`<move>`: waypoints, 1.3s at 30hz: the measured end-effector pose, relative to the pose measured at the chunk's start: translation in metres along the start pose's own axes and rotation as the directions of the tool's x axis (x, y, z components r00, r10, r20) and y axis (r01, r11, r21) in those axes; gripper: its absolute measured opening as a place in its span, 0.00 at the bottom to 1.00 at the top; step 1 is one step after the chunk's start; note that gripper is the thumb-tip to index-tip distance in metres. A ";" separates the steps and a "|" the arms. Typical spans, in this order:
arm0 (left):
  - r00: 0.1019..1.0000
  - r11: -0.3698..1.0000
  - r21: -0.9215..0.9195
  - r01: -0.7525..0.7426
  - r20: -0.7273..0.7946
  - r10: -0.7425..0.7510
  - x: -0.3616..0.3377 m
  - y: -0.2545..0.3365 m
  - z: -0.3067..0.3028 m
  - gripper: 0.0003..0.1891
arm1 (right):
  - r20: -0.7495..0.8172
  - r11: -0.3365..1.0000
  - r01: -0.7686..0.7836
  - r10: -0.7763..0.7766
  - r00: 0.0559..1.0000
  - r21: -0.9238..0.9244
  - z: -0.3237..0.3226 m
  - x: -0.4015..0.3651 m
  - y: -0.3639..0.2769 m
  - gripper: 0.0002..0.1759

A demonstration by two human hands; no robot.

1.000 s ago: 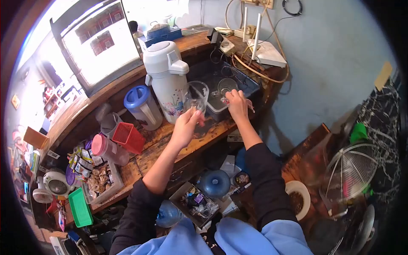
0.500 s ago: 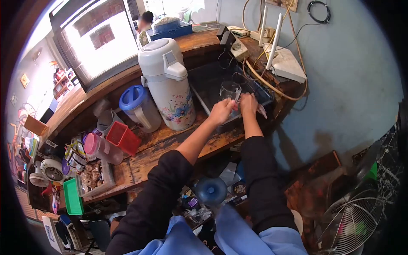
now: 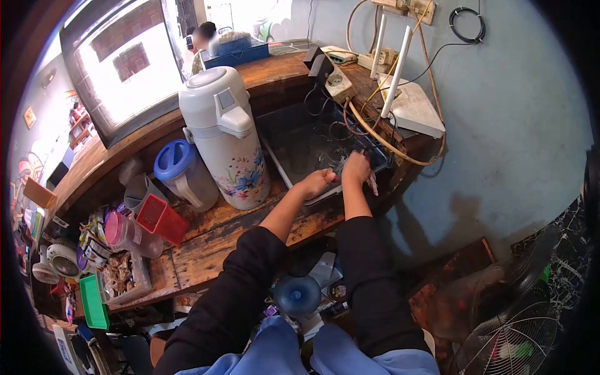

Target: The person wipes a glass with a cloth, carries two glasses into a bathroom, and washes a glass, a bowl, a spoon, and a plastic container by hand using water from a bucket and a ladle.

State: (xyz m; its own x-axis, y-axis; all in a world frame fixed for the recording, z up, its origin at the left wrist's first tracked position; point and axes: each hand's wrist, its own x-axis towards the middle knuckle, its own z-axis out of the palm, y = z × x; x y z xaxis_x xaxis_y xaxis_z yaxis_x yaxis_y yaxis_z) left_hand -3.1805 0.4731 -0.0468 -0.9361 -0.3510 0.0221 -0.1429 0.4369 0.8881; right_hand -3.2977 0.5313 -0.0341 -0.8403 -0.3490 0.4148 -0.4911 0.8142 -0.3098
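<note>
Both hands are over the front part of a dark tray (image 3: 284, 134) on the wooden counter. My left hand (image 3: 319, 182) has its fingers curled together near the tray's front rim; what is in it, if anything, is too small to make out. My right hand (image 3: 356, 167) is closed just to the right of it, and a pale, cloth-like piece (image 3: 373, 183) hangs beside it. Beyond the hands, a clear glass-like object (image 3: 330, 159) shows faintly in the tray. The flowered white thermos (image 3: 240, 165) stands upright left of the tray.
A blue-lidded pitcher (image 3: 187, 175), a red container (image 3: 162, 219) and a pink-lidded jar (image 3: 134, 236) stand to the left. Cables and a power strip (image 3: 340, 84) lie behind the tray, near a white router (image 3: 412, 109). Another person (image 3: 201, 47) is beyond the counter.
The view has shifted, so the counter things appear further left and lower. My hands are slightly further apart, and the clear glass shows less distinctly beyond them.
</note>
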 end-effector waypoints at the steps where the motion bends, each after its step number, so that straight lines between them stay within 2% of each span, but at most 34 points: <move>1: 1.000 0.999 0.032 0.021 0.000 -0.022 0.000 0.002 -0.001 0.19 | -0.025 0.998 0.058 -0.058 0.998 0.013 0.007 0.005 0.002 0.10; 2: 0.997 0.998 0.020 0.064 0.036 -0.064 0.002 0.001 -0.001 0.19 | -0.024 0.998 0.056 -0.056 0.998 0.013 0.009 0.010 0.005 0.10; 5: 0.995 0.996 -0.070 0.048 0.092 -0.041 0.006 -0.006 0.000 0.18 | 0.047 0.997 0.045 -0.048 0.998 0.062 0.015 0.025 0.014 0.10; 7: 0.993 0.993 -0.087 0.080 0.097 -0.071 0.011 -0.014 0.000 0.18 | 0.022 0.994 -0.030 0.028 0.999 0.102 0.022 0.033 0.018 0.09; 9: 0.990 0.988 -0.107 0.114 0.101 -0.103 0.014 -0.020 0.004 0.18 | 0.018 0.999 0.008 -0.009 1.000 0.037 0.018 0.036 0.018 0.09; 12: 0.979 0.959 -0.201 0.200 0.009 -0.202 0.013 -0.012 0.000 0.19 | -0.135 0.995 -0.029 0.042 0.990 0.099 0.017 0.042 0.019 0.11; 14: 0.893 0.894 -0.115 0.432 -0.084 -0.442 0.007 0.008 -0.004 0.21 | -0.150 0.993 -0.041 0.057 0.987 0.107 0.022 0.043 0.018 0.11; 15: 0.892 0.893 -0.118 0.435 -0.082 -0.445 0.012 -0.001 -0.003 0.21 | -0.168 0.992 -0.056 0.074 0.983 0.113 0.024 0.044 0.019 0.11; 17: 0.899 0.864 -0.316 0.393 -0.067 -0.433 0.019 -0.018 0.000 0.23 | -0.157 0.986 -0.061 0.086 0.984 0.153 0.027 0.045 0.023 0.11; 19: 0.923 0.889 -0.305 0.341 -0.070 -0.378 0.018 -0.025 0.008 0.23 | -0.090 0.975 0.081 -0.063 0.994 0.206 0.030 0.048 0.026 0.11; 20: 0.945 0.914 -0.289 0.285 -0.074 -0.318 0.018 -0.026 0.010 0.24 | -0.093 0.975 0.085 -0.067 0.993 0.206 0.028 0.049 0.025 0.11; 22: 0.935 0.911 -0.281 0.302 -0.101 -0.341 0.023 -0.029 0.009 0.24 | 0.068 0.961 0.038 -0.059 0.996 0.273 0.023 0.050 0.025 0.15; 24: 0.924 0.907 -0.274 0.319 -0.123 -0.363 0.029 -0.033 0.011 0.25 | 0.028 0.968 0.061 -0.070 0.997 0.244 0.020 0.049 0.025 0.15; 26: 0.963 0.954 -0.221 0.201 -0.134 -0.234 0.032 -0.037 0.011 0.26 | -0.010 0.973 0.078 -0.078 0.997 0.215 0.018 0.046 0.024 0.15; 27: 0.964 0.954 -0.223 0.201 -0.130 -0.234 0.027 -0.029 0.008 0.26 | -0.042 0.977 0.171 -0.167 0.985 0.129 0.015 0.044 0.024 0.14; 28: 0.955 0.968 -0.011 0.252 -0.156 -0.251 0.022 -0.021 0.005 0.27 | -0.065 0.965 0.260 -0.257 0.964 0.038 0.013 0.041 0.024 0.14; 29: 0.947 0.935 0.196 0.294 -0.188 -0.259 0.017 -0.006 0.001 0.27 | -0.064 0.965 0.262 -0.259 0.964 0.031 0.007 0.037 0.022 0.14; 30: 0.948 0.938 0.188 0.291 -0.188 -0.256 0.014 0.008 -0.002 0.27 | -0.037 0.979 0.195 -0.193 0.981 0.057 0.000 0.033 0.019 0.12; 31: 0.911 0.870 0.301 0.390 -0.263 -0.318 0.008 0.021 -0.003 0.27 | -0.002 0.989 0.124 -0.124 0.992 0.080 -0.006 0.025 0.017 0.12; 32: 0.864 0.776 0.398 0.490 -0.340 -0.371 0.001 0.032 -0.002 0.26 | 0.060 0.973 0.209 -0.204 0.977 -0.095 -0.009 0.013 0.020 0.18; 33: 0.860 0.776 0.385 0.499 -0.333 -0.387 -0.005 0.042 -0.001 0.26 | 0.076 0.971 0.216 -0.209 0.975 -0.104 -0.018 0.003 0.019 0.18; 35: 0.865 0.702 0.580 0.414 -0.492 -0.104 -0.017 0.055 0.003 0.21 | 0.153 0.989 0.143 -0.149 0.977 0.048 -0.037 -0.018 0.014 0.25; 36: 0.849 0.675 0.643 0.362 -0.527 0.047 -0.021 0.056 0.003 0.17 | 0.239 0.989 0.120 -0.137 0.961 0.087 -0.050 -0.027 0.011 0.26; 37: 0.817 0.631 0.707 0.318 -0.542 0.196 -0.030 0.057 0.005 0.14 | 0.191 0.982 0.143 -0.165 0.968 0.125 -0.061 -0.040 0.010 0.25; 39: 0.769 0.769 0.590 0.248 -0.602 0.213 -0.060 0.073 0.007 0.14 | 0.132 0.963 0.127 -0.161 0.978 0.236 -0.076 -0.066 0.010 0.21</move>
State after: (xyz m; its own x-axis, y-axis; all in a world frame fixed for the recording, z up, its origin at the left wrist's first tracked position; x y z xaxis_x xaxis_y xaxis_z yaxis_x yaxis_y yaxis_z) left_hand -3.1368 0.5321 0.0131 -0.5573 -0.6755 0.4828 -0.5318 0.7370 0.4173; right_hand -3.2297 0.5980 0.0001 -0.7728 -0.5339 0.3431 -0.6342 0.6301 -0.4480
